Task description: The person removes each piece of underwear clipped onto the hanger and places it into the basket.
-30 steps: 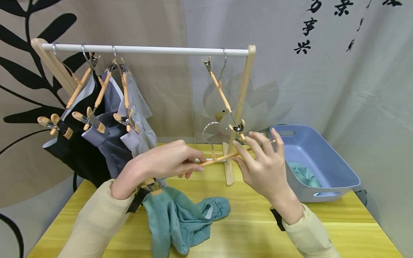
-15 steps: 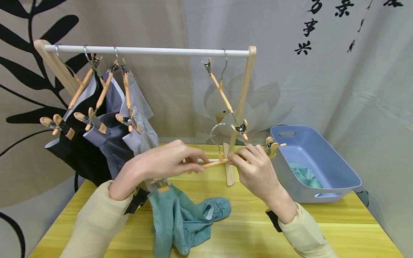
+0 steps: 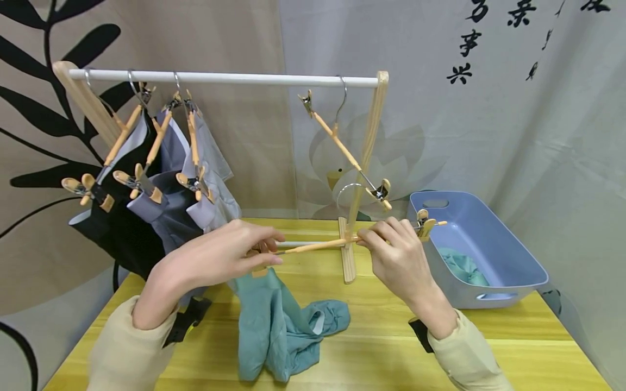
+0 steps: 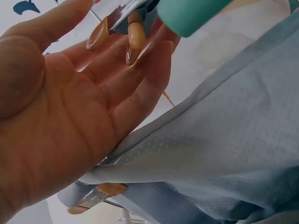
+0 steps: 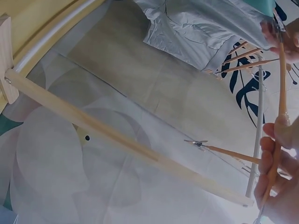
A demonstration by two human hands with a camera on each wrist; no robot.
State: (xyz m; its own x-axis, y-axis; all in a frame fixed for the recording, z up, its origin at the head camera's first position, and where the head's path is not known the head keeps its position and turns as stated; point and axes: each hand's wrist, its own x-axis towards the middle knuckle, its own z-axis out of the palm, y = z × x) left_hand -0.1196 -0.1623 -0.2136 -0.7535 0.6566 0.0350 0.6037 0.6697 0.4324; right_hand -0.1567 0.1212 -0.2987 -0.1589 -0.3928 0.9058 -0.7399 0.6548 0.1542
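Observation:
My right hand [image 3: 403, 260] grips the wooden bar of a clip hanger [image 3: 315, 246], held nearly level above the table. Its metal hook points up, and the right clip [image 3: 424, 225] sticks out past my knuckles. A teal garment [image 3: 279, 326] hangs from the left end and spreads onto the table. My left hand [image 3: 210, 255] is at that left end, thumb and fingers apart. In the left wrist view, its palm faces the camera and its loosely bent fingers lie behind the clip [image 4: 135, 37]. The right wrist view shows the bar [image 5: 283, 79] running between both hands.
A rack with a white rail [image 3: 235, 77] stands behind. Several clipped garments [image 3: 161, 179] hang at its left, and a bare clip hanger [image 3: 335, 138] at its right. A blue basket [image 3: 508, 244] with a teal cloth [image 3: 462, 266] inside stands on the right of the table [image 3: 415, 353].
My right hand went from spread fingers to gripping the bar, and the hanger shifted right. My left hand slid left along the bar to its end. The bare hanger on the rail swung slightly.

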